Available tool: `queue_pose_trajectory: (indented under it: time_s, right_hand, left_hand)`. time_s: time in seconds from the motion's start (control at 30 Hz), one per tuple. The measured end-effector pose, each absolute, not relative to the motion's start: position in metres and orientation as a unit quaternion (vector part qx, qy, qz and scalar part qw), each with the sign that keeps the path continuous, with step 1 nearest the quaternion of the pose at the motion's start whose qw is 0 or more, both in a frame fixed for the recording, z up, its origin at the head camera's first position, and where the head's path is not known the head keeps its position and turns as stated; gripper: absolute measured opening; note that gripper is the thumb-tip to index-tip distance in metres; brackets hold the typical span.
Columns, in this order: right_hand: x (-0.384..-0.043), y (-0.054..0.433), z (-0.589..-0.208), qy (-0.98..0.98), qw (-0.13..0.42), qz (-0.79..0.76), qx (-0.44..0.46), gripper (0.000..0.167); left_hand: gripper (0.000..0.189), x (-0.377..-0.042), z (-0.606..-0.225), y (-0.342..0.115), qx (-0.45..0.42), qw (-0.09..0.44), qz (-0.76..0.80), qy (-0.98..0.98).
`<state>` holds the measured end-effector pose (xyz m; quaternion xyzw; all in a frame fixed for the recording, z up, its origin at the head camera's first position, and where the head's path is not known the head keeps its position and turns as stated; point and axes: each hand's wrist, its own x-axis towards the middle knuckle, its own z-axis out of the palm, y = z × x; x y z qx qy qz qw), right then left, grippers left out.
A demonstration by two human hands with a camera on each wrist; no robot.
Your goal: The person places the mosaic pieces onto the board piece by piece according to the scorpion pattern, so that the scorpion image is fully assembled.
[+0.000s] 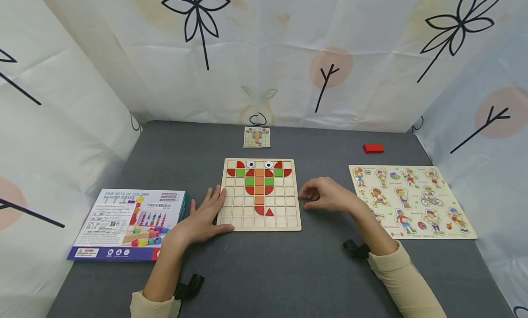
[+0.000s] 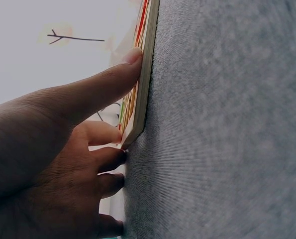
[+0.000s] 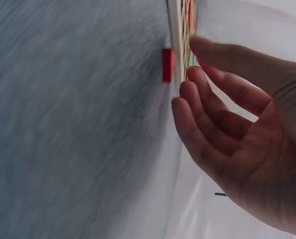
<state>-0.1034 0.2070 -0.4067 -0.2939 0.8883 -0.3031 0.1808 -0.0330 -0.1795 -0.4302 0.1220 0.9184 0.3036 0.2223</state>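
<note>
A wooden grid board (image 1: 241, 212) lies in the middle of the table, its cells partly filled with red, green and orange pieces and two eye pieces. My left hand (image 1: 202, 219) rests at its lower left corner, fingers spread along the left side and thumb on the front edge. Beside the right edge, my right hand (image 1: 330, 195) hovers with fingers loosely bent and nothing visibly held. In the right wrist view, a small red piece (image 3: 168, 64) sits on the table against the board, apart from the fingertips. A red triangle (image 1: 269, 211) lies on the board's lower part.
Behind the board stands a small pattern card (image 1: 257, 144). To the left lies a beaded-toy box (image 1: 111, 226). A picture puzzle board (image 1: 392, 212) is at the right, with a red block (image 1: 373, 148) behind it. Patterned cloth (image 1: 280, 79) hangs around the table.
</note>
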Motion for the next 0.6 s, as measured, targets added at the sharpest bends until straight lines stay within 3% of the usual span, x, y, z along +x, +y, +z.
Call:
queue_pose_trajectory:
  time_s: [0.2, 0.6]
  right_hand:
    - [-0.1025, 0.2171, -0.412, 0.891, 0.2, -0.287, -0.29, 0.026]
    - [-0.0937, 0.217, -0.417, 0.896, 0.174, -0.272, -0.304, 0.011]
  left_hand:
    - [0.111, -0.0331, -0.4316, -0.18, 0.121, 0.222, 0.301, 0.919]
    - [0.11, -0.0328, -0.4315, -0.1792, 0.122, 0.22, 0.301, 0.92]
